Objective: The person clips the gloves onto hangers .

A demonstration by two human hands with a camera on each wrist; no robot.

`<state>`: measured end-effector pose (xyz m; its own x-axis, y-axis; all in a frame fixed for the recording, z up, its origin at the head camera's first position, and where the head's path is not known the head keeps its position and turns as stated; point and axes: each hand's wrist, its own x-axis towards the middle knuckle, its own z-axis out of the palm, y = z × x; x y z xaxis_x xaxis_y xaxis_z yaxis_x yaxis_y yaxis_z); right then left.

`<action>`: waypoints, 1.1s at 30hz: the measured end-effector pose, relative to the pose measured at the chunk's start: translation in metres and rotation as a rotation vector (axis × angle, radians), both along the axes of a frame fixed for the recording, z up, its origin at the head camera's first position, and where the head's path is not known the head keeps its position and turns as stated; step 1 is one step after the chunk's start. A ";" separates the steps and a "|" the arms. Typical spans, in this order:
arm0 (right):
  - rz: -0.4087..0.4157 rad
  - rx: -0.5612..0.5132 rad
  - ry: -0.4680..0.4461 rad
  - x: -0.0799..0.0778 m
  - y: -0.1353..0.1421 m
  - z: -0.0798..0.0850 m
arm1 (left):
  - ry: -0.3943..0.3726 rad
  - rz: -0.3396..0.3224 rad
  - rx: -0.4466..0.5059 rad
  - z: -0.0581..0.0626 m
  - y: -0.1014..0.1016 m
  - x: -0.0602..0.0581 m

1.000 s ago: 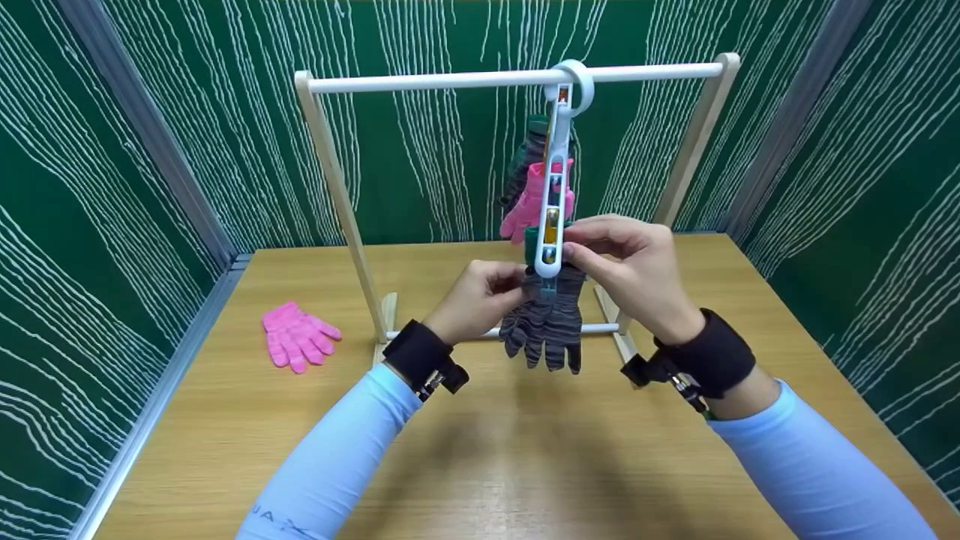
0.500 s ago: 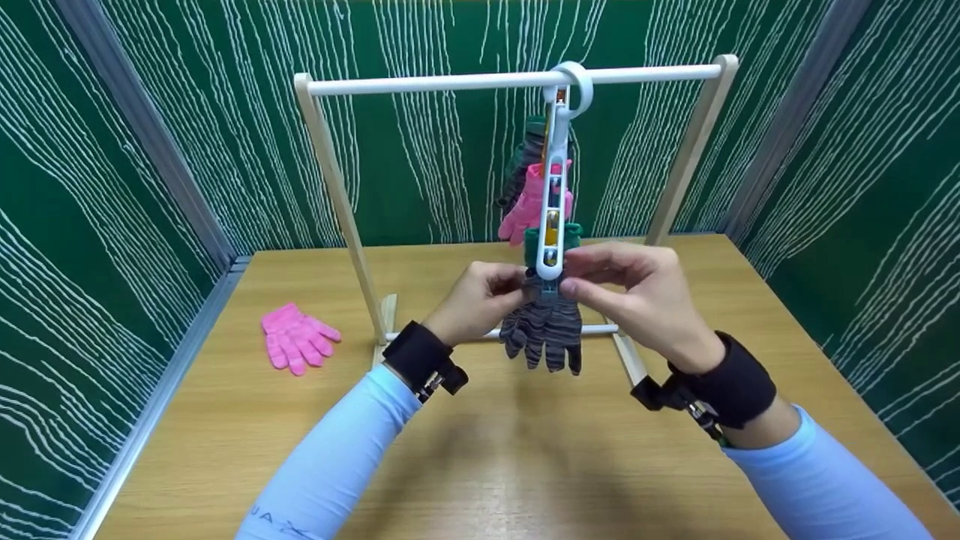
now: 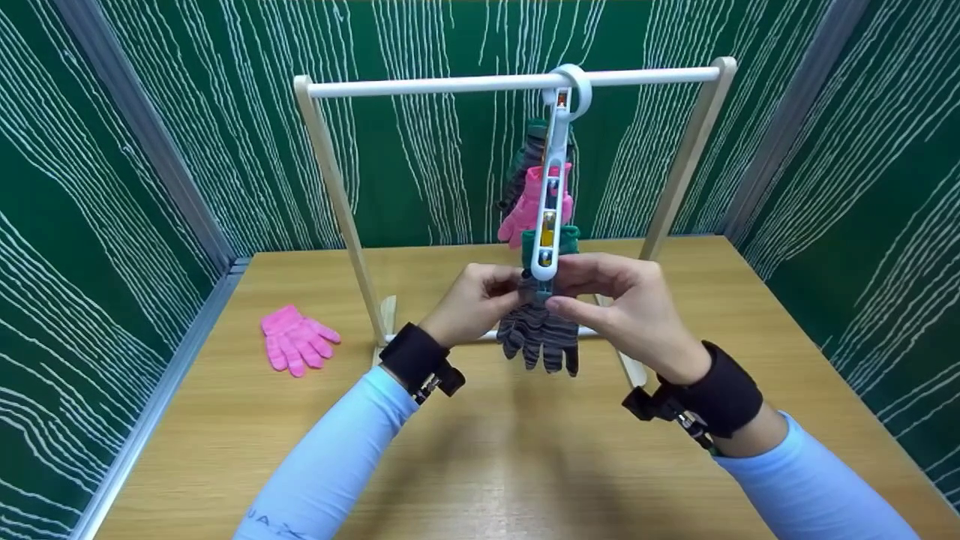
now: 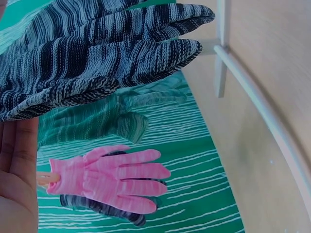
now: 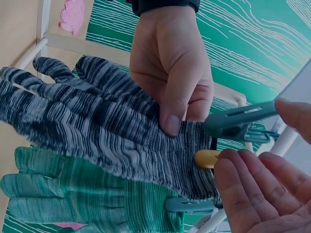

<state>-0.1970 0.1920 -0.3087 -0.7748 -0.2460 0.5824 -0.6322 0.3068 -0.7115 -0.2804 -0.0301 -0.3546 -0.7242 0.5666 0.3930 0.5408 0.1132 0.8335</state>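
Observation:
A grey-and-black striped knit glove [image 3: 551, 345] hangs fingers-down at the near end of a white clip hanger [image 3: 556, 142]. My left hand [image 3: 476, 300] pinches it near the cuff, thumb on the fabric in the right wrist view. My right hand [image 3: 630, 307] is at the cuff's other side. There its thumb touches the end of a teal clip [image 5: 238, 121] by the cuff edge, and its extended fingers reach a yellow clip [image 5: 206, 159] lying over the cuff. Behind hangs a green glove [image 5: 97, 189] in another teal clip.
Farther along the hanger are a pink glove [image 3: 534, 206] and another dark striped glove [image 3: 523, 176]. The hanger's ring loops over the top bar [image 3: 420, 86] of a wooden rack. A pink glove [image 3: 296, 337] lies on the table [image 3: 480, 465] at left.
My right hand has come down from beside the green cuff to the striped glove's cuff and the clip there. My left hand keeps its grip, almost still.

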 end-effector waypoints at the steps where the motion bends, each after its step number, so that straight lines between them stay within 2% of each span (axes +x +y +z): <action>1: 0.000 0.003 0.004 0.000 -0.001 0.000 | 0.005 -0.006 0.005 0.000 0.000 0.000; 14: -0.022 0.012 -0.080 0.000 -0.011 0.004 | -0.017 -0.024 0.002 0.002 0.000 0.002; 26: -0.014 0.000 -0.017 -0.001 -0.013 0.002 | 0.035 0.009 0.004 0.001 -0.002 0.001; 33: -0.012 -0.004 0.029 -0.001 -0.016 0.001 | 0.023 0.031 -0.012 0.001 -0.005 0.000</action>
